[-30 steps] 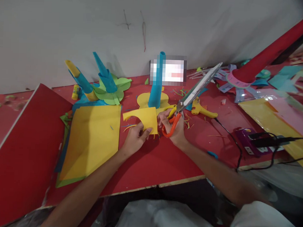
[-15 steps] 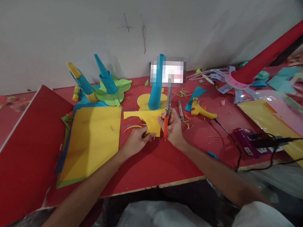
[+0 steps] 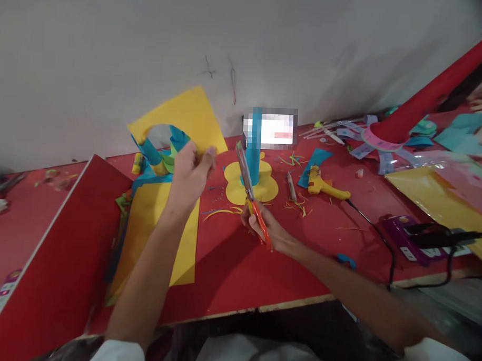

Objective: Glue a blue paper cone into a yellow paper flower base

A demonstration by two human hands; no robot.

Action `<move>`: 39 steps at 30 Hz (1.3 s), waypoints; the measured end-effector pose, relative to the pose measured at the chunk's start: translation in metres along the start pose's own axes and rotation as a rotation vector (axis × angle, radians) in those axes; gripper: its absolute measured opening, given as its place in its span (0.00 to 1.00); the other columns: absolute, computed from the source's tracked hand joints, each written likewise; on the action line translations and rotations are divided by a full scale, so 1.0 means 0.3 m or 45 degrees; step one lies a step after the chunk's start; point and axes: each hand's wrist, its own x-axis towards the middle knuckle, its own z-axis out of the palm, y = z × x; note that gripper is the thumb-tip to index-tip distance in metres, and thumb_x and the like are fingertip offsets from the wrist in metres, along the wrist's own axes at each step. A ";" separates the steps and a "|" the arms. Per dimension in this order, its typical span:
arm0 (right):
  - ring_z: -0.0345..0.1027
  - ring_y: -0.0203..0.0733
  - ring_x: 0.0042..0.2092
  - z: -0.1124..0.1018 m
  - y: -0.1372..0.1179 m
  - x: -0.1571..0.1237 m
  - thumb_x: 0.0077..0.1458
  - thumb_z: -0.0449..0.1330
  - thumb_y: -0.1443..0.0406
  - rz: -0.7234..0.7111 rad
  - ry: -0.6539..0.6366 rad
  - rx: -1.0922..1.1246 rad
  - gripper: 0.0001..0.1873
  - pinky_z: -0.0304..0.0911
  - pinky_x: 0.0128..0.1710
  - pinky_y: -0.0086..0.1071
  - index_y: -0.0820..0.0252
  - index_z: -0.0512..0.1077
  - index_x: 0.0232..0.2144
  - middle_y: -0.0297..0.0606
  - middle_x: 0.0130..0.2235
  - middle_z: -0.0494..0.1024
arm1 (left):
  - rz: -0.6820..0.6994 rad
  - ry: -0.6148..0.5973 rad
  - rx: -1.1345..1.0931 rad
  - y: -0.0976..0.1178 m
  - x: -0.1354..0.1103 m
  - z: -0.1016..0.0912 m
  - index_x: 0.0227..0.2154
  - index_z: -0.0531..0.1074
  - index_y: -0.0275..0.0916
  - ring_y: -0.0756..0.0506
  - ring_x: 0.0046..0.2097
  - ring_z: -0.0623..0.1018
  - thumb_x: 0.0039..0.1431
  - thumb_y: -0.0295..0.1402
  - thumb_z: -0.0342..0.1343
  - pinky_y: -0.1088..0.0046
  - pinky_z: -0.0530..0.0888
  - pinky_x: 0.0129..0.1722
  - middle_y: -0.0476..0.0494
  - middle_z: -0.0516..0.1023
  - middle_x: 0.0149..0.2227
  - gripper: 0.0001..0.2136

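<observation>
My left hand [image 3: 190, 171] is raised above the table and pinches a yellow paper piece [image 3: 180, 120] with a rounded cut-out in its lower left edge. My right hand [image 3: 263, 226] grips orange-handled scissors [image 3: 250, 194], blades pointing up and away, just right of the lifted paper and apart from it. Behind the scissors a blue paper cone [image 3: 254, 149] stands on a yellow flower-shaped base [image 3: 235, 188]. Under my left arm lies a stack of yellow sheets [image 3: 160, 235].
A red board [image 3: 56, 258] lies at the left. Blue cones on green petals [image 3: 157, 156] stand behind the lifted paper. A yellow glue gun [image 3: 323, 184], a pencil [image 3: 291, 186], a purple power strip [image 3: 409, 236] with black cables, and a red cone [image 3: 429, 95] lie right. Paper scraps litter the red table [image 3: 230, 275].
My left hand lifted the yellow piece off the table, up and to the left. My right hand swung the scissors from far right to upright and drew back slightly. The view tilted up.
</observation>
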 end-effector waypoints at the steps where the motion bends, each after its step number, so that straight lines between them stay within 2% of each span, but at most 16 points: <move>1: 0.57 0.34 0.27 0.003 -0.004 -0.003 0.58 0.58 0.31 -0.010 -0.002 -0.017 0.33 0.58 0.26 0.31 0.53 0.61 0.35 0.29 0.30 0.67 | 0.028 0.000 -0.002 0.020 0.018 0.005 0.30 0.64 0.42 0.52 0.24 0.63 0.70 0.47 0.59 0.72 0.60 0.23 0.53 0.66 0.24 0.18; 5: 0.56 0.36 0.27 0.001 -0.009 -0.007 0.56 0.56 0.29 -0.020 0.070 -0.113 0.35 0.55 0.26 0.31 0.52 0.59 0.32 0.27 0.27 0.63 | 0.132 -0.017 0.187 0.067 0.033 0.029 0.32 0.62 0.43 0.52 0.25 0.62 0.75 0.43 0.54 0.71 0.61 0.25 0.54 0.63 0.24 0.15; 12: 0.56 0.35 0.26 -0.013 -0.019 0.000 0.56 0.57 0.31 -0.011 0.161 -0.260 0.34 0.54 0.26 0.31 0.52 0.58 0.30 0.27 0.26 0.64 | 0.233 0.007 0.465 0.069 -0.005 0.061 0.30 0.59 0.44 0.49 0.26 0.64 0.74 0.40 0.54 0.67 0.60 0.27 0.52 0.64 0.24 0.16; 16: 0.55 0.34 0.25 -0.013 -0.024 0.002 0.55 0.59 0.32 -0.029 0.199 -0.221 0.33 0.55 0.25 0.31 0.52 0.57 0.29 0.26 0.25 0.63 | 0.242 -0.033 0.491 0.074 -0.020 0.082 0.31 0.62 0.43 0.50 0.26 0.64 0.74 0.39 0.54 0.67 0.59 0.27 0.52 0.66 0.25 0.14; 23: 0.55 0.35 0.26 -0.018 -0.007 -0.003 0.56 0.57 0.30 -0.047 0.230 -0.220 0.34 0.55 0.25 0.31 0.51 0.58 0.31 0.26 0.25 0.63 | 0.259 -0.050 0.480 0.077 -0.042 0.119 0.30 0.59 0.43 0.51 0.25 0.61 0.74 0.39 0.54 0.67 0.55 0.27 0.53 0.64 0.24 0.15; 31: 0.54 0.35 0.25 -0.020 -0.003 -0.002 0.58 0.56 0.32 -0.040 0.259 -0.275 0.32 0.54 0.25 0.31 0.51 0.56 0.31 0.26 0.24 0.62 | 0.276 -0.064 0.477 0.079 -0.045 0.120 0.31 0.60 0.43 0.51 0.25 0.62 0.74 0.41 0.54 0.67 0.57 0.29 0.52 0.63 0.25 0.16; 39: 0.54 0.35 0.23 -0.023 0.006 -0.006 0.58 0.60 0.36 -0.016 0.305 -0.325 0.30 0.53 0.22 0.31 0.50 0.57 0.29 0.25 0.22 0.62 | 0.294 -0.062 0.479 0.086 -0.044 0.119 0.31 0.61 0.42 0.51 0.25 0.62 0.75 0.40 0.54 0.68 0.59 0.29 0.53 0.64 0.25 0.15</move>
